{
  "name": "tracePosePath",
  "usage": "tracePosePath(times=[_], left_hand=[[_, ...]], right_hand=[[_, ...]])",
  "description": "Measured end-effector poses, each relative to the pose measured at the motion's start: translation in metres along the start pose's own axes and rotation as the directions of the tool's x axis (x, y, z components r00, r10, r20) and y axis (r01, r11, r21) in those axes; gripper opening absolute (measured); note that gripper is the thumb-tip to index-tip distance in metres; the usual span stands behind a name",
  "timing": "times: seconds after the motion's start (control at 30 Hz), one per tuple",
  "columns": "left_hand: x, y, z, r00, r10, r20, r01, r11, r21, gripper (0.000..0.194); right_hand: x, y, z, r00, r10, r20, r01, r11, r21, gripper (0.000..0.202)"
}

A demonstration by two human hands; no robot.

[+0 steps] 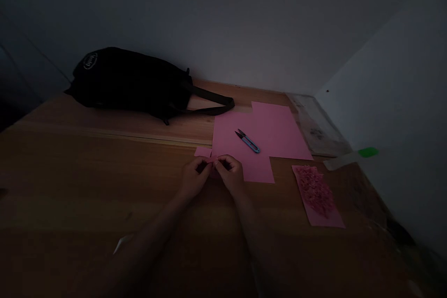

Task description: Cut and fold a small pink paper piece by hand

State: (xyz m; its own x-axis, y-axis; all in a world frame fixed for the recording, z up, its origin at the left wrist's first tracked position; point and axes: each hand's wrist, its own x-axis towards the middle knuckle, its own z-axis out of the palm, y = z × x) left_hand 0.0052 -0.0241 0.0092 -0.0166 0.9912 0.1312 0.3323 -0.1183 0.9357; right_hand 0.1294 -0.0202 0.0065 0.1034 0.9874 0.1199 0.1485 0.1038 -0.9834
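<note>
Shaping appears underway, a slip being pinched between close-set fingers of left hand and right hand, even pressure being judged necessary next.

Taken from the middle of the view, a black tote bag lies on its side at 10 o'clock on the wooden tabletop, an oval pale logo at its far-left end and its handle looping toward 12. At 3 o'clock lie a translucent plastic sheet and, farther out, a green-ended translucent strip.
</note>
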Motion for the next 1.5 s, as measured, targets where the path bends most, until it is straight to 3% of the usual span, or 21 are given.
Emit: tracePosePath(times=[0.2, 0.43, 1.5], left_hand=[[0.0003, -0.0005, -0.0005, 0.997, -0.051, -0.058, 0.049, 0.998, -0.031, 0.01], [0.0005, 0.0005, -0.0004, 0.997, -0.061, -0.051, 0.059, 0.997, -0.04, 0.009], [-0.0002, 0.0036, -0.001, 0.994, -0.07, -0.08, 0.068, 0.997, -0.031, 0.009]], right_hand=[[-0.0008, 0.0015, 0.0003, 1.0, -0.014, 0.012, 0.015, 0.998, -0.066, 0.013], [-0.0012, -0.0002, -0.0008, 0.998, -0.004, 0.06, 0.01, 0.995, -0.099, 0.012], [-0.001, 0.0005, 0.0005, 0.999, -0.001, 0.035, 0.005, 0.994, -0.105, 0.014]])
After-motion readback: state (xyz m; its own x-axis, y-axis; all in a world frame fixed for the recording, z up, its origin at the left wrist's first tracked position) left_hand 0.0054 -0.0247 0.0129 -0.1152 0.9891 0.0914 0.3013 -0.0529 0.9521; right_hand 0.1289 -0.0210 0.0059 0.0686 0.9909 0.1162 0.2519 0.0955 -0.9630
